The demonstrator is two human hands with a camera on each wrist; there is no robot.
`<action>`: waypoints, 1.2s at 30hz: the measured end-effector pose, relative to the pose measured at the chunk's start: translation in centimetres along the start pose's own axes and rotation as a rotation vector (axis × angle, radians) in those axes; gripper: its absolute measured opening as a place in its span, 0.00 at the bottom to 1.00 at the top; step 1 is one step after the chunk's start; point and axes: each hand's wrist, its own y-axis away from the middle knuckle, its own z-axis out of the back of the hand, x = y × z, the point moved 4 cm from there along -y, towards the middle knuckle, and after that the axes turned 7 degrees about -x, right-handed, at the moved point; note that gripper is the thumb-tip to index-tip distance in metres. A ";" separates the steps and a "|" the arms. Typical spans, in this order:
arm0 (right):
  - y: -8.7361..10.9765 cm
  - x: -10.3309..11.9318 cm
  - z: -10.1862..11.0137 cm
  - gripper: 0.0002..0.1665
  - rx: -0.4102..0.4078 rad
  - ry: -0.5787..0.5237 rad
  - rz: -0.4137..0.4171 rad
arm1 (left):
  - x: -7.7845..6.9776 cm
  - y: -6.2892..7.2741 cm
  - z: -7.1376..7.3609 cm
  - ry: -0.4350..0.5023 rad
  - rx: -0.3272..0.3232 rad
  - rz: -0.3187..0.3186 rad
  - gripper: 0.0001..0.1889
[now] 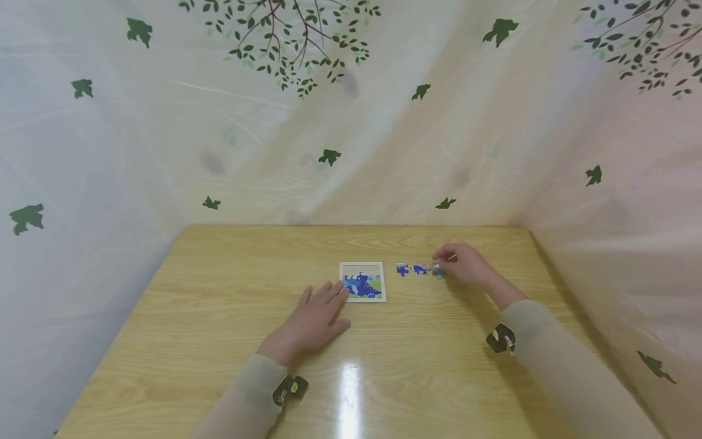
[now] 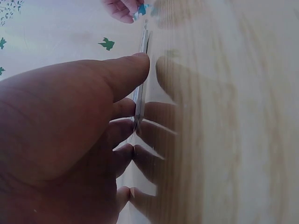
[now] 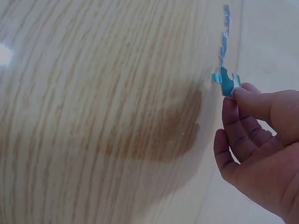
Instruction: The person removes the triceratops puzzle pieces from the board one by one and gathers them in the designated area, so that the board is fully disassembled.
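A square puzzle frame (image 1: 382, 281) with a white border lies on the table, its lower part filled by a blue dinosaur picture and its top strip bare grey. My left hand (image 1: 309, 318) lies with straight fingers at the frame's left edge, fingertips touching it; the left wrist view shows the thumb beside the thin frame edge. To the right, my right hand (image 1: 465, 263) pinches a teal and white jigsaw piece (image 3: 227, 85) between thumb and fingers, tilted up from the table. Two more jigsaw pieces, a left one (image 1: 403, 269) and a middle one (image 1: 419, 269), lie in a row between frame and right hand.
The wooden table (image 1: 219, 274) has its back edge close behind the frame and pieces. A pale curtain (image 1: 263, 158) with green leaf prints hangs behind and along both sides. Light glares off the table front (image 1: 349, 396).
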 end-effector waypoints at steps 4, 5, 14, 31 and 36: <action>-0.3 -0.6 -0.4 0.11 -0.018 -0.004 -0.003 | 0.0 0.0 0.0 -0.008 0.001 0.008 0.40; -0.4 -0.8 -0.4 0.11 -0.021 -0.001 -0.007 | 0.0 0.0 0.0 -0.008 -0.001 0.009 0.40; -0.9 -1.8 -0.9 0.09 -0.023 0.079 -0.023 | 0.0 0.0 0.0 -0.007 -0.001 0.006 0.40; -0.8 -1.9 -1.2 0.07 -0.036 0.093 -0.020 | -0.1 -0.1 0.0 -0.021 0.004 0.000 0.39; -0.7 -1.9 -1.2 0.07 -0.034 0.098 -0.018 | 0.0 -0.2 0.0 -0.030 0.002 0.001 0.39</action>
